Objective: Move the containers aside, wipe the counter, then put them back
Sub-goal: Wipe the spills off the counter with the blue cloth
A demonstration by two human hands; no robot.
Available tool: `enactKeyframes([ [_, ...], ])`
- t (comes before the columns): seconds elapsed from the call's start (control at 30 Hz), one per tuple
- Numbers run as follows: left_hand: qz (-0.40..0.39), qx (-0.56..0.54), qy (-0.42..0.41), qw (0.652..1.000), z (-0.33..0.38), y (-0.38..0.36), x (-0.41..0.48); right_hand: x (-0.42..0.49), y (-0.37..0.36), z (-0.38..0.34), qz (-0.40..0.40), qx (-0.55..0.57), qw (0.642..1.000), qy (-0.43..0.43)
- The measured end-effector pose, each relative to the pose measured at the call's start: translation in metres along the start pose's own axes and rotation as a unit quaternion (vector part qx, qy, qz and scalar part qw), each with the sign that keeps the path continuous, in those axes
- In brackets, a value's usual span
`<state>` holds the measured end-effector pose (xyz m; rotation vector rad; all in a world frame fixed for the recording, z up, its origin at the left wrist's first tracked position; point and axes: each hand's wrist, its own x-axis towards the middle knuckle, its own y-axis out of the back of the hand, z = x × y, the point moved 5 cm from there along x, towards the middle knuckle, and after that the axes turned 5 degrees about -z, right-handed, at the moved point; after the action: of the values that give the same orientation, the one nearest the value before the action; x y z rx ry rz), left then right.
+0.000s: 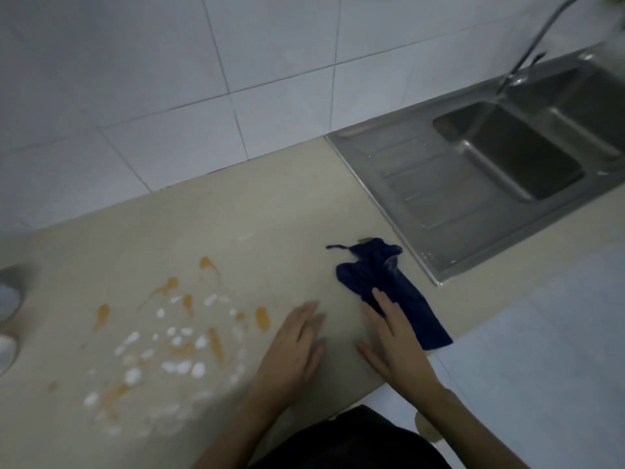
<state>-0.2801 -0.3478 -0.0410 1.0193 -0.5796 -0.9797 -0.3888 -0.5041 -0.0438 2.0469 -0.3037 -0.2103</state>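
Observation:
A dark blue cloth (382, 275) lies crumpled on the beige counter (236, 214), close to the sink's left edge. My right hand (392, 336) rests flat with its fingertips on the cloth's near part, fingers spread. My left hand (294, 346) lies flat and open on the bare counter just left of it, touching nothing else. Orange and white spill marks (169, 336) cover the counter to the left of my hands. Two pale containers (8, 299) show only partly at the far left edge, blurred.
A steel sink (507, 157) with a drainboard and a curved tap (541, 38) sits at the right. White wall tiles (169, 79) back the counter. The counter's front edge runs diagonally past my right wrist, with pale floor (541, 350) below.

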Motion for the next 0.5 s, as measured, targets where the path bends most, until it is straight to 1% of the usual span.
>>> enactKeyframes([
  [0.07,-0.009,0.010,0.014,1.000,0.011,-0.008,0.020,0.016,0.021,0.033,0.023,-0.031,0.999,-0.015],
  [0.1,-0.011,0.012,0.016,1.000,0.015,-0.012,0.027,0.025,0.030,0.048,0.021,-0.045,0.998,-0.025],
  [0.17,-0.017,0.021,0.026,0.999,0.024,-0.019,0.044,0.047,0.041,0.077,-0.021,-0.077,0.997,-0.019],
  [0.27,-0.025,0.035,0.037,0.998,0.027,-0.023,0.050,0.068,0.034,0.084,-0.102,-0.118,0.987,0.037],
  [0.3,-0.026,0.035,0.046,0.998,0.029,-0.023,0.052,0.072,0.028,0.083,-0.122,-0.119,0.984,0.058],
  [0.37,-0.024,0.035,0.062,0.997,0.031,-0.021,0.049,0.075,0.018,0.080,-0.137,-0.095,0.982,0.084],
  [0.5,0.002,0.031,0.098,0.995,0.026,-0.013,0.028,0.075,0.009,0.083,-0.118,-0.044,0.988,0.087],
])
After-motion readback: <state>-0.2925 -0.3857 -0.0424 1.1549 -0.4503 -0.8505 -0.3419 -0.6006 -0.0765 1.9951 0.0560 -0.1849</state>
